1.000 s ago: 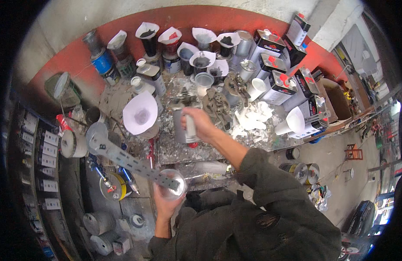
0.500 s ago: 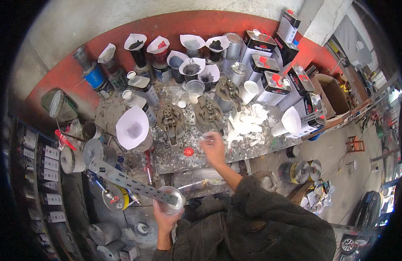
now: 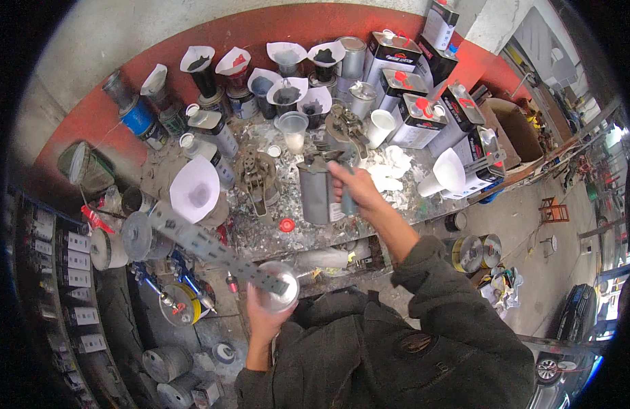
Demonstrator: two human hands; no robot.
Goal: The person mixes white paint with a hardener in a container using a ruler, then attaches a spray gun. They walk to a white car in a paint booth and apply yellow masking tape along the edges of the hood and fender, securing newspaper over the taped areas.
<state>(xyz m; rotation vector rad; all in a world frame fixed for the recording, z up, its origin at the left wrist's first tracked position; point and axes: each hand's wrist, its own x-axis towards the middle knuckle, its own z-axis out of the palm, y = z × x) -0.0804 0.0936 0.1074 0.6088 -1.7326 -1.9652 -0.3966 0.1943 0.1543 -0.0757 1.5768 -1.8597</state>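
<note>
My left hand [image 3: 264,317] is wrapped round a clear plastic cup [image 3: 291,305] with white stuff inside, low in front of me. A long perforated metal mixing ruler [image 3: 206,244] stands in the cup, leaning out to the left. My right hand [image 3: 359,189] grips the handle of a grey paint can [image 3: 315,198] with a lever pouring lid. This can is held up over the front part of the workbench. To its left stands another lidded can [image 3: 258,178], and a third lever lid [image 3: 344,126] sits on a can behind. A red cap [image 3: 286,225] lies near the bench edge.
The paint-splattered workbench [image 3: 243,238] carries cups with paper strainers [image 3: 195,191] and several solvent tins [image 3: 418,123] at the right rear. Crumpled white paper [image 3: 390,167] lies beside the raised can. Spray guns [image 3: 192,286] hang at the left, below bench height.
My right hand has closed on the grey can's handle and lifted the can from the bench. The cup and ruler have shifted slightly right. My view has moved a little.
</note>
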